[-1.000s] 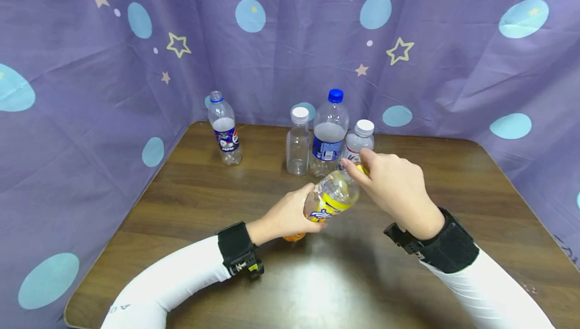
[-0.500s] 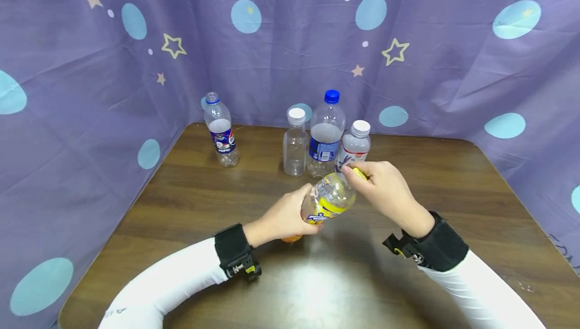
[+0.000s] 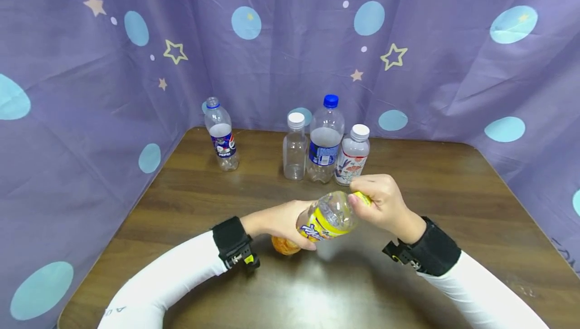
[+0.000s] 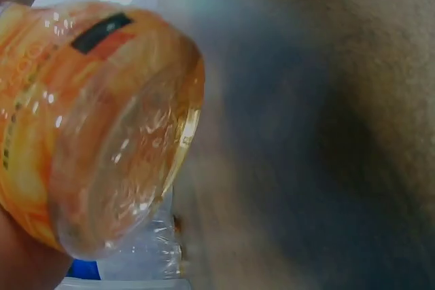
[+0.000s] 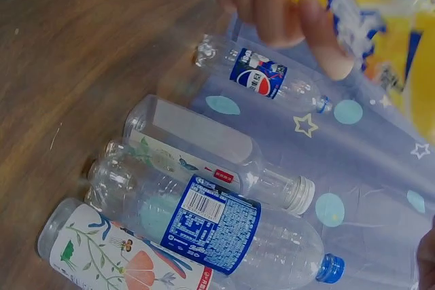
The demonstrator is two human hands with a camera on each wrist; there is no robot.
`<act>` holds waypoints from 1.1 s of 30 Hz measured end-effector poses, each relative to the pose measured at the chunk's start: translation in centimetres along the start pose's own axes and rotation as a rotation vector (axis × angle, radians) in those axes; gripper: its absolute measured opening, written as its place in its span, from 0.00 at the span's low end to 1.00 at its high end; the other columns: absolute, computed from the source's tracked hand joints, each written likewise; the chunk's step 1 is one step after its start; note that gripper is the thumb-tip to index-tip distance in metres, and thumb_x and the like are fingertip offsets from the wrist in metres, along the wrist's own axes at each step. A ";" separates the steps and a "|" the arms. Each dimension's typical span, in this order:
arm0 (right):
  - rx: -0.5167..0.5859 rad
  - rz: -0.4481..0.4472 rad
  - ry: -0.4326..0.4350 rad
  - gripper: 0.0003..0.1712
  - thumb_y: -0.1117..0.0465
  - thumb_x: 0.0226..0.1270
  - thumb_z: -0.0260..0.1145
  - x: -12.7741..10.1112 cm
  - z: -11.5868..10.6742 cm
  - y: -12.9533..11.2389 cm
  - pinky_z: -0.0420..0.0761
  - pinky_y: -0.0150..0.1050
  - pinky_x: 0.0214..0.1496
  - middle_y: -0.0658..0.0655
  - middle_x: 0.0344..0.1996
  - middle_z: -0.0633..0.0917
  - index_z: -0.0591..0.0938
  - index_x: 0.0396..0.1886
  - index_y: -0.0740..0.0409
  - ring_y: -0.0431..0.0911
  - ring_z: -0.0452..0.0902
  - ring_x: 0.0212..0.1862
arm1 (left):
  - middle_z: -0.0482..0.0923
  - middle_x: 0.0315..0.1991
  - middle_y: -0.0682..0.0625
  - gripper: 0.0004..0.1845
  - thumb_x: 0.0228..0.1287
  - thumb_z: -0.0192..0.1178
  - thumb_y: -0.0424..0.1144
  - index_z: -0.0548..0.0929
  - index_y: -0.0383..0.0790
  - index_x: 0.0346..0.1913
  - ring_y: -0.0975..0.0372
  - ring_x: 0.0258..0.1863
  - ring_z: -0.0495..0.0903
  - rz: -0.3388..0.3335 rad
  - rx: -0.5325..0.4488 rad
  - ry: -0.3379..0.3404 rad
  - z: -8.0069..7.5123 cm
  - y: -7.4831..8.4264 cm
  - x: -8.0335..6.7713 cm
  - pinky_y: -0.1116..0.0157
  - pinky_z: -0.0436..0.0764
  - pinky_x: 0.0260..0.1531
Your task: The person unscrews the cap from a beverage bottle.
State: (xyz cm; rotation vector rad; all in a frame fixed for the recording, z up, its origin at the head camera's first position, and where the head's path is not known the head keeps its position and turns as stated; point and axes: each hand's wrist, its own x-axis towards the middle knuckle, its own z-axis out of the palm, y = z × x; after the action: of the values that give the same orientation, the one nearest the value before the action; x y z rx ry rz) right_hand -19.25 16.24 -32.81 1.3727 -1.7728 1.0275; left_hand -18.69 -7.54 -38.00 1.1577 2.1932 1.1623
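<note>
The right hand (image 3: 385, 207) pinches the yellow screw cap (image 3: 362, 198) of a clear plastic soda bottle with a yellow label (image 3: 323, 219), while the left hand (image 3: 281, 220) grips that bottle's lower body, holding it tilted above the near middle of the dark wooden table (image 3: 453, 188). Further back stand a clear white-capped bottle (image 3: 294, 147), a taller blue-capped bottle (image 3: 324, 140) and a white-capped bottle with a flower label (image 3: 352, 155), close together; an uncapped Pepsi bottle (image 3: 220, 135) stands apart at far left before the purple star-patterned curtain (image 3: 281, 57).
</note>
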 end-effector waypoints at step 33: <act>-0.369 0.555 -0.118 0.22 0.58 0.63 0.59 0.6 -1.2 0.3 0.54 0.32 0.17 0.41 0.10 0.61 0.69 0.09 0.48 0.36 0.55 0.16 | 0.82 0.37 0.55 0.33 0.39 0.75 0.45 0.71 0.49 0.51 0.66 0.34 0.81 -0.130 0.313 0.422 1.2 0.7 1.1 0.69 0.80 0.36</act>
State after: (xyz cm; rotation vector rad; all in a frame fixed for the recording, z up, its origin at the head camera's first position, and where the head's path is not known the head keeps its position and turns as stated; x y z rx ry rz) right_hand -19.67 17.05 -31.74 0.7401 -2.3635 0.8337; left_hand -18.19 -5.84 -38.14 0.9250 2.8065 1.1139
